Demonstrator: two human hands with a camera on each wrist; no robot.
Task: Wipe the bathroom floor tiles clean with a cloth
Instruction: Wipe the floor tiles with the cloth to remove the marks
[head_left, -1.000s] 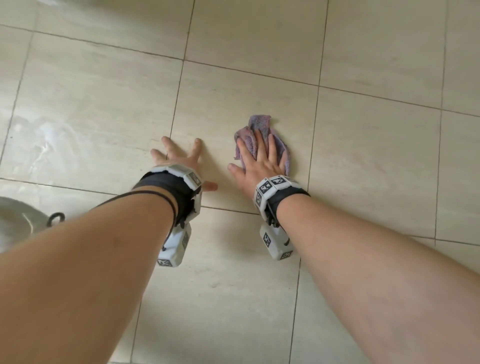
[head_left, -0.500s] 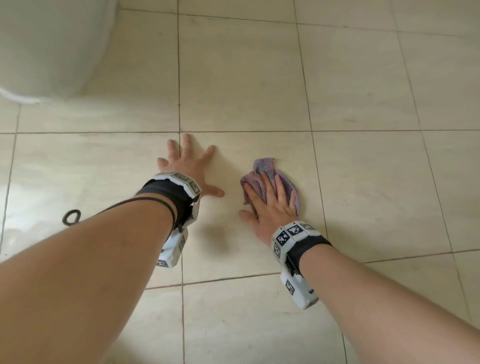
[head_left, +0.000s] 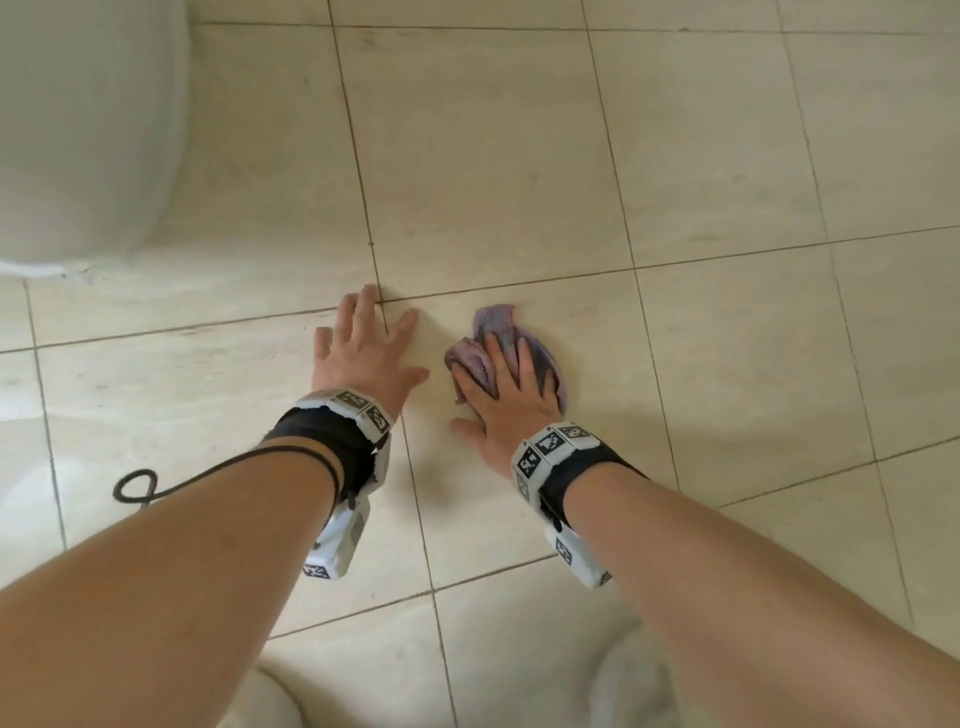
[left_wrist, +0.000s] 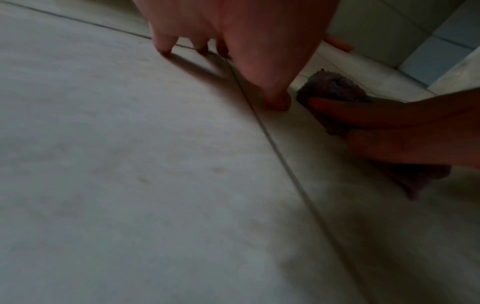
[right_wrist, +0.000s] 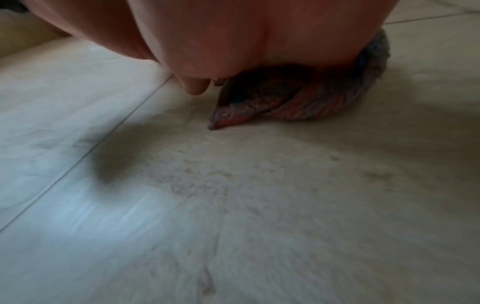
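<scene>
Two hands lie flat on the floor (head_left: 727, 156): right hand (head_left: 511, 410) presses straight fingers on a cloth (head_left: 493, 322) to wipe; left hand (head_left: 363, 358), spread just beside it, seems to brace.

The head camera looked steeply down from above at the beige tiled floor (head_left: 493, 156), both forearms reaching forward into view. The left wrist camera sat low, just above the tiles, facing along the left hand (left_wrist: 233, 30) toward the crumpled purple cloth (left_wrist: 335, 86). The right wrist camera sat equally low and close behind that cloth. All three views shared it.
</scene>
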